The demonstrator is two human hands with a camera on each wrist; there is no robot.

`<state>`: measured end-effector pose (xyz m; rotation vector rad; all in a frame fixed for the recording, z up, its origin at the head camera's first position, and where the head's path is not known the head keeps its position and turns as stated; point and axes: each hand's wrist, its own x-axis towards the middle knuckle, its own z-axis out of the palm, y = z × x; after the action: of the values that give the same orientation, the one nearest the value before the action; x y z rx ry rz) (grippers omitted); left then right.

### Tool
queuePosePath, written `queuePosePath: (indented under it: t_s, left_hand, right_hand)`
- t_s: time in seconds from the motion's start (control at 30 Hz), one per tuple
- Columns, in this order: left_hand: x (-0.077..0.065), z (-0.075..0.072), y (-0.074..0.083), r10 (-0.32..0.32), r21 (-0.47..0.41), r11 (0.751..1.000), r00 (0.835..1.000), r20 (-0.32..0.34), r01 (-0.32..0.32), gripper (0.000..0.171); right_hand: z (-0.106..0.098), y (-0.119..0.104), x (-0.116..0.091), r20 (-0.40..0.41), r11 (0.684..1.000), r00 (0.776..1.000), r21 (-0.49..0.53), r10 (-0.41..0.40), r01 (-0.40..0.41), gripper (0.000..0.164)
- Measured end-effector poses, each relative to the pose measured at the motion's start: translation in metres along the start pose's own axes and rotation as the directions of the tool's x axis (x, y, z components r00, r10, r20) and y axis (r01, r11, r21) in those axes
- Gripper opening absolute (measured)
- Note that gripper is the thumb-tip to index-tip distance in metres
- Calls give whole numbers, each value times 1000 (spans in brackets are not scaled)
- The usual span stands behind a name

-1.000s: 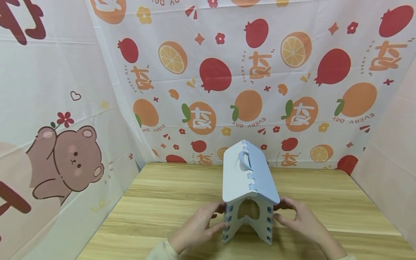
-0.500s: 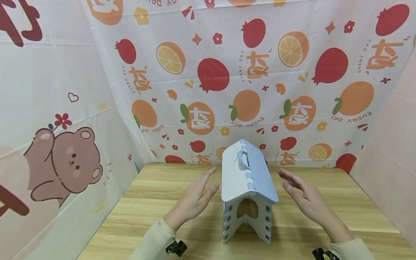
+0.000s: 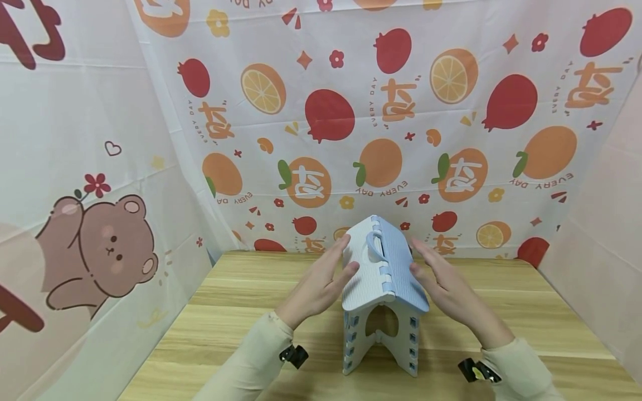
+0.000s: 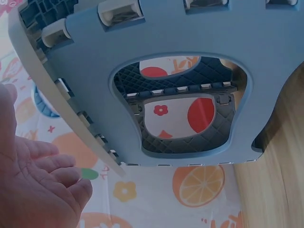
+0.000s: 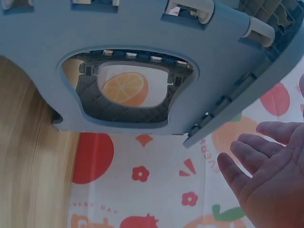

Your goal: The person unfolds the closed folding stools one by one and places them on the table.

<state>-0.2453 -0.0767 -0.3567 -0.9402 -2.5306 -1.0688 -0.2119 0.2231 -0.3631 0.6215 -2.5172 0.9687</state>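
Observation:
A light-blue and white folding step stool (image 3: 363, 273) stands half folded on the table, its two top panels peaked like a roof. A blue carry handle (image 3: 375, 248) sits at the ridge. My left hand (image 3: 318, 289) is beside the white panel, fingers straight. On the other side, my right hand (image 3: 451, 292) is held near the blue panel, fingers extended. Both palms face the stool. In the left wrist view, a gap shows between the left hand (image 4: 45, 185) and the panel edge; the right wrist view shows the right hand (image 5: 270, 166) apart from it too. Neither holds anything.
The wooden table (image 3: 241, 312) meets a fruit-printed cloth (image 3: 281, 133) behind the stool. A cloth with a bear print (image 3: 117, 245) hangs at the left, and a pale cloth (image 3: 597, 267) at the right. Black wrist devices (image 3: 294, 355) show at the sleeves.
Both hands let go of the stool's lower sides, rose and spread apart, then came inward beside the roof-like top. The stool has stayed in place.

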Motion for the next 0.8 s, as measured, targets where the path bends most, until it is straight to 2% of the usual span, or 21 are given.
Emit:
queuePosePath:
  t_s: [0.2,0.43,0.8]
  left_hand:
    - [8,4,-2,-12,-2,1000,1000,18,12,75]
    - [12,7,-5,-23,-16,1000,998,55,24,79]
    - [14,12,-9,1,-9,1000,993,114,0,84]
  right_hand:
    - [5,-2,9,19,1000,1000,3,-21,21,61]
    - [10,-2,15,47,1000,999,7,3,-4,63]
    - [16,-1,16,95,998,995,54,12,-18,62]
